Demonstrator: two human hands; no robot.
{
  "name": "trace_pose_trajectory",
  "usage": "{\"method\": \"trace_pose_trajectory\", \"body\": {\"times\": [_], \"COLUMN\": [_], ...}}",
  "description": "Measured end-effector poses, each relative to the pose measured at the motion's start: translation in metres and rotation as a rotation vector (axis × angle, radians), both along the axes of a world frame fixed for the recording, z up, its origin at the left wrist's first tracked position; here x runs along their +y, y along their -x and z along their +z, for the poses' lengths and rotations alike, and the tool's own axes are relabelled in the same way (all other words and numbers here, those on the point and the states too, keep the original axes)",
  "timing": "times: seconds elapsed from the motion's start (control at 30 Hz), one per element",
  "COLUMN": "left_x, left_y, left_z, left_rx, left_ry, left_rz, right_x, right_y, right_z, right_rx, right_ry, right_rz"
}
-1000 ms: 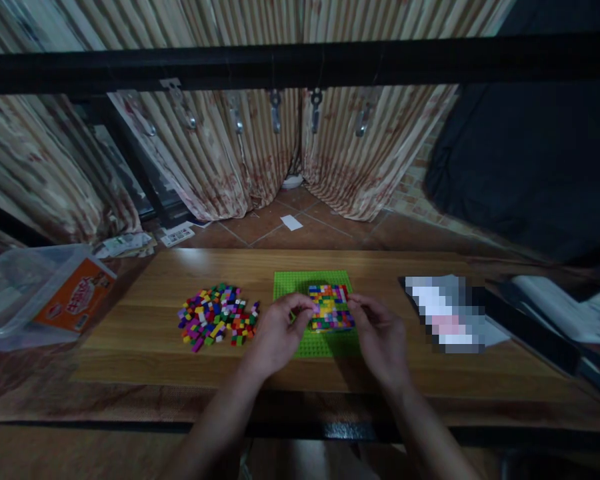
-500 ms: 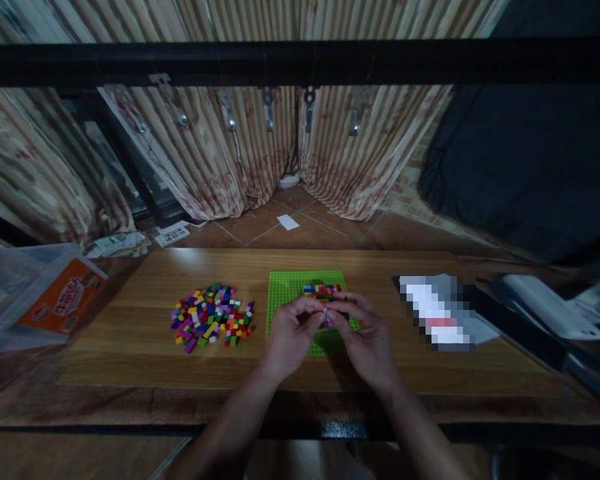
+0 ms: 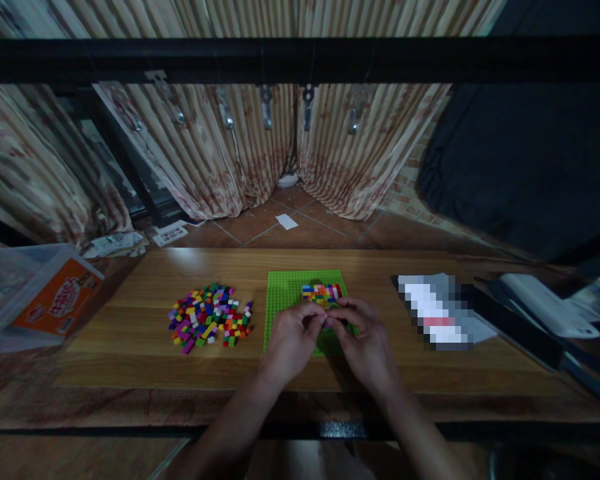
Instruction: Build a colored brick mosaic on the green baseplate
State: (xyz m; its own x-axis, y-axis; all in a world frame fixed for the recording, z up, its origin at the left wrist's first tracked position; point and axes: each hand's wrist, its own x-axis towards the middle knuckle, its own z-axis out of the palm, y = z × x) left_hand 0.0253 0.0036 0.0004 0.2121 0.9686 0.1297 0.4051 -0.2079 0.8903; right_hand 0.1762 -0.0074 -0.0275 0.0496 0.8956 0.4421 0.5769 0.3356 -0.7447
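Note:
Over the green studded baseplate (image 3: 283, 288), my left hand (image 3: 290, 339) and my right hand (image 3: 364, 340) meet with thumbs and fingertips pinched together. Between the fingertips shows a small pinkish-purple toy brick (image 3: 326, 322), mostly covered by the fingers. Just beyond them, a patch of multicoloured toy bricks (image 3: 322, 292) sits on the upper right part of the baseplate. Its near side is hidden behind my hands. To the left, a loose pile of small coloured bricks (image 3: 210, 319) is spread over the wooden table (image 3: 130, 347).
A clear plastic box (image 3: 35, 257) with an orange label stands off the left end of the table. Papers (image 3: 440, 313), partly pixelated, lie at the right beside a dark strap-like bar (image 3: 515, 327). A black rail (image 3: 300, 60) with hanging metal clips crosses above.
My fingers have drawn slightly nearer to me, and the right hand's upper fingers have lowered, uncovering more of the brick patch. Both hands stay pinched together.

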Motion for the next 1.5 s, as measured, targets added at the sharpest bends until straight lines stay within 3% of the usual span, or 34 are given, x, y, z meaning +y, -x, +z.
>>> {"method": "trace_pose_trajectory", "body": {"times": [0.3,0.63,1.1,1.5], "left_x": [0.001,-0.001,-0.008,-0.008], "left_y": [-0.006,-0.006,-0.011,-0.016], "left_z": [0.000,-0.003,-0.002,-0.002], "left_rx": [0.126,0.179,0.525,0.582], "left_ry": [-0.072,-0.095,-0.276,-0.274], "left_rz": [0.016,0.062,0.121,0.112], "right_x": [-0.001,0.003,0.005,0.004], "right_y": [0.003,-0.003,-0.001,0.000], "right_z": [0.000,0.002,0.001,0.005], "right_rx": [-0.056,0.189,0.220,0.211], "right_ry": [-0.003,0.146,0.156,0.179], "right_rz": [-0.092,-0.160,-0.126,-0.133]}}
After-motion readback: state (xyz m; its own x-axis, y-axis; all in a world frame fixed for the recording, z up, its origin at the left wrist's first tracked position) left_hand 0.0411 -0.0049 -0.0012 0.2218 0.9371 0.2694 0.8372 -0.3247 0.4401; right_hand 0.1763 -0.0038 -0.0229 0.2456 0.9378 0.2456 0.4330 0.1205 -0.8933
